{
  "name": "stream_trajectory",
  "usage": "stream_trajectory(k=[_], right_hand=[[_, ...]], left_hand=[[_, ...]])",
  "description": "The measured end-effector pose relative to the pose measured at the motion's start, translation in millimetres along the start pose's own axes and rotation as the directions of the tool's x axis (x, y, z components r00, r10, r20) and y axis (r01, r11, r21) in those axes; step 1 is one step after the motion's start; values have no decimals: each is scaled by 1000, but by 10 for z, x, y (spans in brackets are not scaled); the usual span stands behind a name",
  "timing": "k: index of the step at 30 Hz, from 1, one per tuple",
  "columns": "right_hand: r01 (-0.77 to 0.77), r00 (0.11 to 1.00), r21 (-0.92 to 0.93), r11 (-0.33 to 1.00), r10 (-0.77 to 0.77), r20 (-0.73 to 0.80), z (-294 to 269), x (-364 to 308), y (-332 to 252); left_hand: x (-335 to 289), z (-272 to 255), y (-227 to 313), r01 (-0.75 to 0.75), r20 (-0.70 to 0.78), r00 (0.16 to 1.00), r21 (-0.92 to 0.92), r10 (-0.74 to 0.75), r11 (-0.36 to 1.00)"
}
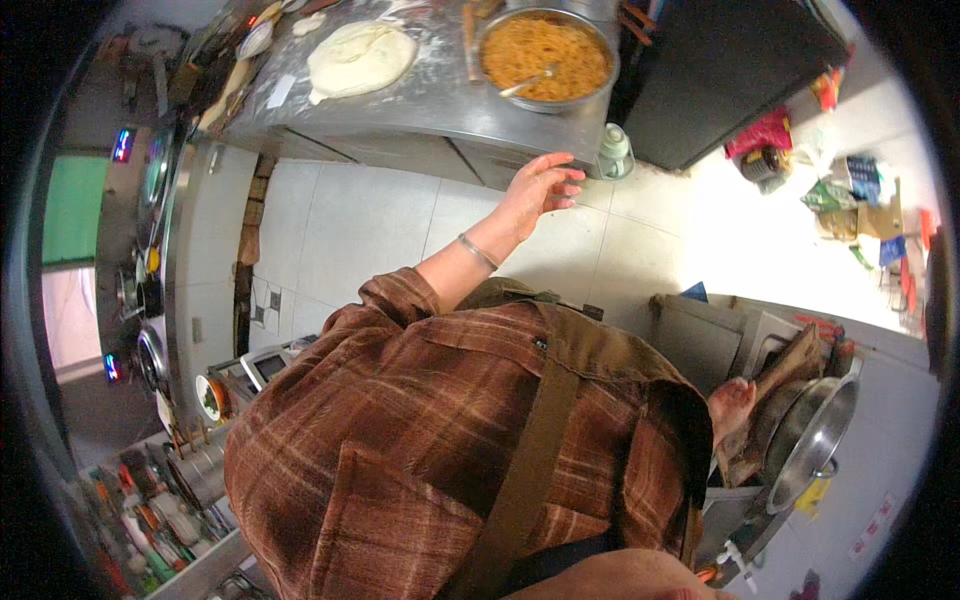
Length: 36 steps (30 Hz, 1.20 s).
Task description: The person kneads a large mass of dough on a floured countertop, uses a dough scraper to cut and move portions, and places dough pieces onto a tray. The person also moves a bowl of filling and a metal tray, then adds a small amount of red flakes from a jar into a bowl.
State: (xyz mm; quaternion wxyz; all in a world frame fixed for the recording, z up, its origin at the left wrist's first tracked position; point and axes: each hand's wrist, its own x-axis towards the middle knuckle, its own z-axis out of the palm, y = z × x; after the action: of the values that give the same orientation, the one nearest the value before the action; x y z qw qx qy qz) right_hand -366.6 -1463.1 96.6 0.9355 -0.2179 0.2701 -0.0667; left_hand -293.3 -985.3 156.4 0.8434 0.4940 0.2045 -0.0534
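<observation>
My left hand (541, 196) reaches out over the tiled floor, just short of the steel counter's front edge. Its fingers are loosely bent and apart, with nothing between them; a silver bracelet (478, 252) circles the wrist. Close to the fingertips, a pale green bottle (614, 152) stands by the counter's corner. My right hand (732, 404) hangs low on the right, beside a wooden board (790, 368) and nested metal bowls (815, 440). Its fingers are small in view and partly curled, and I see nothing held in them.
On the floury steel counter (440, 105) lie a large piece of dough (360, 60) and a metal basin (615, 75) of orange-brown shredded filling with a spoon (528, 82). A dark cabinet (720, 75) stands right of it. Bags and packages (850, 200) lie farther right. Utensils (150, 520) fill the lower left.
</observation>
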Motion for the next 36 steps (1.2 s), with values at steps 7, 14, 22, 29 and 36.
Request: stream_trajectory(k=[7, 14, 22, 29, 36], right_hand=[[-5, 828, -299, 954, 172, 534, 1437, 75, 1818], [111, 640, -581, 806, 389, 662, 2911, -274, 4039], [-252, 502, -708, 659, 715, 487, 3866, -522, 6159], [-287, 614, -777, 561, 730, 300, 4150, -105, 7434], [-142, 762, -888, 437, 621, 184, 4141, 450, 8012]], left_hand=[[-418, -1440, 617, -224, -200, 955, -8, 218, 974], [-1140, -3477, 1107, -378, -582, 735, 73, 347, 923], [-1229, -4805, 1840, -257, -611, 449, 610, 651, 750], [-645, -5647, 2439, 449, -344, 647, 893, 681, 25], [465, -6177, 2299, -19, -664, 740, 138, 106, 990]])
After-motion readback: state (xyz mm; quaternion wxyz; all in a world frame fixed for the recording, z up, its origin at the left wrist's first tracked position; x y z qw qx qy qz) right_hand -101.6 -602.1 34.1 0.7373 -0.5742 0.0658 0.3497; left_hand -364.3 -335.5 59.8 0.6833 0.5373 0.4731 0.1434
